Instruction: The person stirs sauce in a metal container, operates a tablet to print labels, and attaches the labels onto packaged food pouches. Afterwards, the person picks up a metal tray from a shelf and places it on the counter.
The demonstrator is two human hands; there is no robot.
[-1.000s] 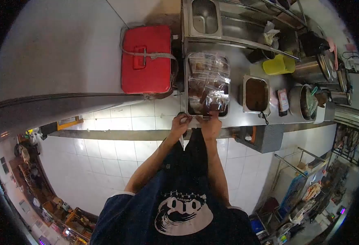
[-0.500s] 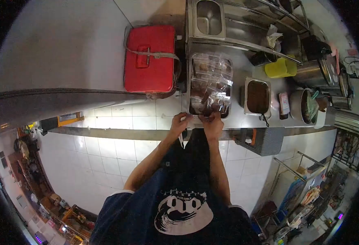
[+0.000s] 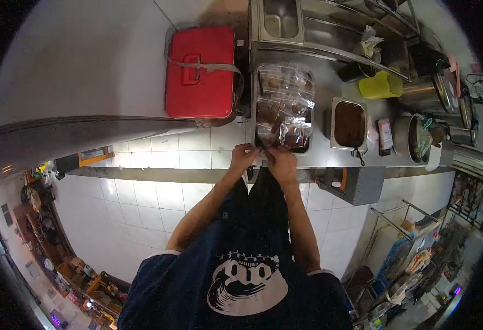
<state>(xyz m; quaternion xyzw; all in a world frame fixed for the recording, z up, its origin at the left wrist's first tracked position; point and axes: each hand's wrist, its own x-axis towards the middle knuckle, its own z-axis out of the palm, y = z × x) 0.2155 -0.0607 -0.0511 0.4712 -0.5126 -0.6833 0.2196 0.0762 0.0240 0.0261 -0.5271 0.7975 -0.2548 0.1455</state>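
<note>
My left hand (image 3: 245, 158) and my right hand (image 3: 281, 163) are close together at the front edge of the steel counter. The fingers of both are pinched closed. What lies between the fingertips is too small and dark to make out. Just beyond them is a dark rectangular tray (image 3: 306, 149) filled with clear plastic packets (image 3: 286, 99). Dark brown contents show through the shiny film. My right fingertips are at the tray's near edge, and my left hand is beside its near left corner.
A red box with a strap (image 3: 200, 91) stands left of the counter. To the right are a steel pan of brown food (image 3: 349, 125), a small carton (image 3: 385, 135), a pot (image 3: 408, 137) and a yellow container (image 3: 380, 86). Another steel pan (image 3: 280, 22) sits at the back.
My hands have drawn closer together, the right one shifting slightly left. The packets stay in the tray. The whole view has shifted a little.
</note>
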